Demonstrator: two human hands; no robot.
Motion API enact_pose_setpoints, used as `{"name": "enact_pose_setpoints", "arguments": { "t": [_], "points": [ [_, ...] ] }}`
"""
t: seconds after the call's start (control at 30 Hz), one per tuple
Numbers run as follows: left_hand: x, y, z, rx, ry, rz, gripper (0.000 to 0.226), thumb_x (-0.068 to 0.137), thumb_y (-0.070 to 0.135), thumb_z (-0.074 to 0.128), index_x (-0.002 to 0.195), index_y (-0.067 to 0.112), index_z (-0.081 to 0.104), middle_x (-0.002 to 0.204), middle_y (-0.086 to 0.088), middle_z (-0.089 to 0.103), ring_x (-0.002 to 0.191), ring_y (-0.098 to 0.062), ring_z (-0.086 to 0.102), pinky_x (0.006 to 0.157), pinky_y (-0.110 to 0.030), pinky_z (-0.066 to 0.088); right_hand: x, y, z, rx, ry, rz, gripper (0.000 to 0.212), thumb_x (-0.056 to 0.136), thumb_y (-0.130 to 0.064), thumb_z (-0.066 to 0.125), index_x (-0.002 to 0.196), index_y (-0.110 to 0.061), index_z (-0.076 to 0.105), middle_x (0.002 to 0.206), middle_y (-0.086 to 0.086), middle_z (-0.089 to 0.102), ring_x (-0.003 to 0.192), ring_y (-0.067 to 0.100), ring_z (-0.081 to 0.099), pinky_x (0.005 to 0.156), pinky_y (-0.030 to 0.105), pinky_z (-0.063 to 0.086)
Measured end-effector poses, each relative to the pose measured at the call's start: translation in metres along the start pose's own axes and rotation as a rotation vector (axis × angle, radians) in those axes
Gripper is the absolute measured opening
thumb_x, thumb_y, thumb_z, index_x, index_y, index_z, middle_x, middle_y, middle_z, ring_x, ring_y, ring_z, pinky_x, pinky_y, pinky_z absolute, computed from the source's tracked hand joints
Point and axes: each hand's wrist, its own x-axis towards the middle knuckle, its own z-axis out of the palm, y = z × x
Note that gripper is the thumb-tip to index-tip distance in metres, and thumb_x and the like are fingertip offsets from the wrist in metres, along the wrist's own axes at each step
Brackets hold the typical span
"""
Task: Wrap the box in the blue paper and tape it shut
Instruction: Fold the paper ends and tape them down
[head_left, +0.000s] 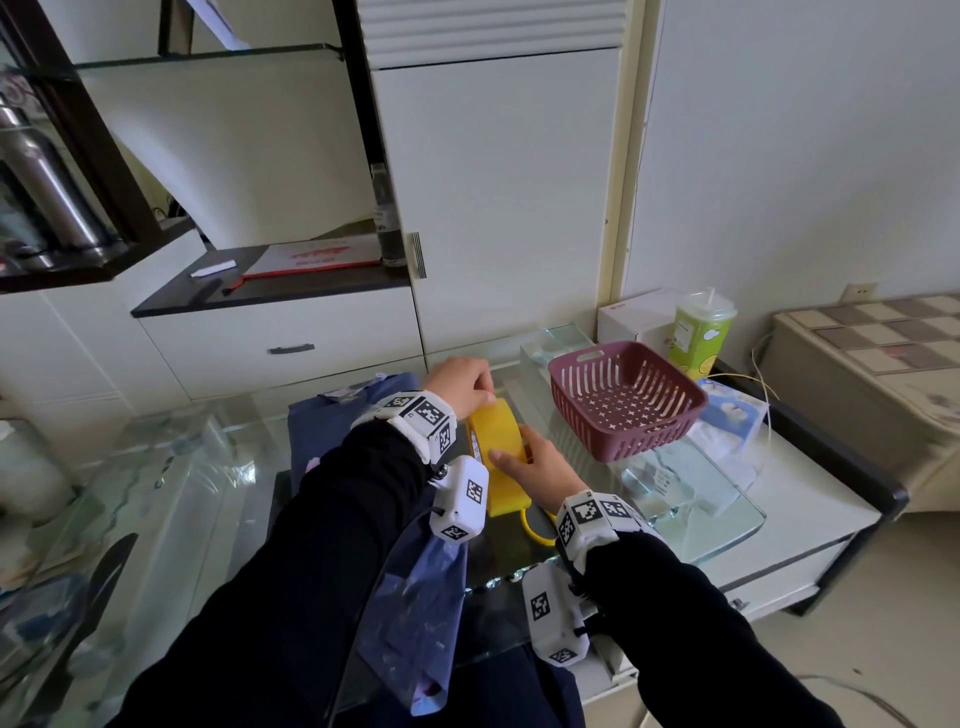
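Observation:
A yellow box (501, 441) lies on the glass table (701, 509), its long side running away from me. My left hand (460, 384) curls its fingers over the box's far end and pinches it. My right hand (537, 465) grips the box's near right side, thumb on its top face. The blue paper (337, 426) lies to the left of the box under my left forearm, and part of it hangs crumpled over the table's near edge. A thin yellow loop (535, 530) shows just in front of the box; I cannot tell what it is.
A maroon slotted basket (623, 400) stands right of the box. Behind it are a green cup with a straw (698, 332) and a white carton (639, 312). A blue-and-white pack (730, 415) lies at the right edge. White cabinets stand close behind the table.

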Motion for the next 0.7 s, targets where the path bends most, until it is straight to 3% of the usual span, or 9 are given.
{"name": "enact_pose_setpoints", "arguments": {
  "t": [0.1,0.23,0.37,0.5,0.57,0.7],
  "points": [
    [0.002,-0.009,-0.008,-0.045,-0.005,-0.016,0.029,0.089,0.011,0.056,0.066,0.023,0.043,0.100,-0.010,0.072,0.098,-0.025,0.066,0.088,-0.035,0.052,-0.002,-0.004,0.004,-0.005,-0.026,-0.019,0.056,0.090,-0.036,0.059,0.137,-0.014,0.040,0.125,0.007,0.059,0.112,0.023,0.058,0.096,0.038,0.047],
    [0.003,-0.014,-0.017,-0.184,-0.046,-0.043,0.028,0.094,0.005,0.047,0.070,0.019,0.040,0.101,-0.015,0.072,0.095,-0.028,0.069,0.086,-0.043,0.056,0.000,-0.008,0.007,0.018,-0.046,-0.025,0.055,0.090,-0.035,0.059,0.137,-0.015,0.038,0.123,0.006,0.058,0.111,0.022,0.058,0.095,0.036,0.047],
    [0.004,-0.015,-0.024,-0.277,-0.098,-0.064,0.026,0.095,0.003,0.047,0.073,0.015,0.040,0.105,-0.021,0.068,0.090,-0.026,0.065,0.086,-0.041,0.054,0.005,-0.010,0.006,0.119,-0.081,0.000,0.056,0.088,-0.035,0.062,0.136,-0.015,0.042,0.122,0.008,0.061,0.110,0.024,0.060,0.099,0.044,0.047],
    [0.008,-0.022,-0.029,-0.292,-0.123,-0.096,0.023,0.093,0.004,0.051,0.074,0.015,0.043,0.109,-0.022,0.067,0.092,-0.025,0.064,0.088,-0.039,0.053,0.008,-0.004,0.002,0.323,-0.053,0.107,0.040,0.095,-0.040,0.047,0.122,-0.013,0.056,0.111,0.008,0.064,0.108,0.025,0.059,0.102,0.042,0.043],
    [0.010,-0.026,-0.032,-0.293,-0.115,-0.114,0.023,0.092,0.005,0.053,0.073,0.015,0.045,0.109,-0.021,0.067,0.095,-0.025,0.065,0.088,-0.039,0.054,0.011,0.002,-0.002,0.172,0.028,0.117,0.032,0.096,-0.037,0.045,0.110,-0.014,0.062,0.095,0.004,0.065,0.100,0.023,0.059,0.091,0.035,0.044],
    [0.012,-0.024,-0.035,-0.286,-0.113,-0.113,0.023,0.092,0.005,0.053,0.073,0.015,0.045,0.108,-0.020,0.068,0.092,-0.023,0.064,0.085,-0.036,0.054,0.013,0.012,-0.006,-0.214,0.123,0.163,0.025,0.090,-0.021,0.054,0.107,-0.006,0.064,0.106,0.011,0.066,0.103,0.025,0.059,0.080,0.028,0.042]
  ]
}}
